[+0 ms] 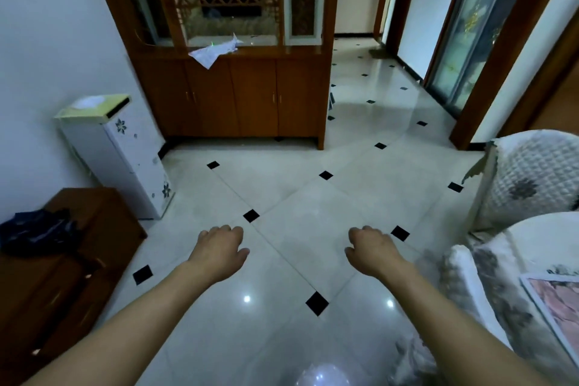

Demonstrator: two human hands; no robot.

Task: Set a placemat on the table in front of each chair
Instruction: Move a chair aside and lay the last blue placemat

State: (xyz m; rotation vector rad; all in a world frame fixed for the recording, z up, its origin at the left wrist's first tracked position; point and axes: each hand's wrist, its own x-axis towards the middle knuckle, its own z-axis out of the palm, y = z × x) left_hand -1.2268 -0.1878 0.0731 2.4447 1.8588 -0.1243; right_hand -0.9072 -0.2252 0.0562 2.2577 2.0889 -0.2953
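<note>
My left hand (220, 250) and my right hand (373, 250) hang out in front of me over the tiled floor, both palm down with fingers curled under and nothing in them. At the far right, a round table (532, 238) with a white cloth shows only its near edge. A pink-patterned placemat (557, 307) with a pale border lies on it at the lower right, partly cut off by the frame. A chair (532, 178) with a quilted white cover stands beside the table, and a second covered chair back (463, 288) is just right of my right forearm.
A white water dispenser (119, 153) stands against the left wall. A low brown cabinet (78, 276) with a dark bag on it sits at the lower left. A tall wooden display cabinet (238, 94) with a paper on its ledge fills the back. A hallway opens at the back right.
</note>
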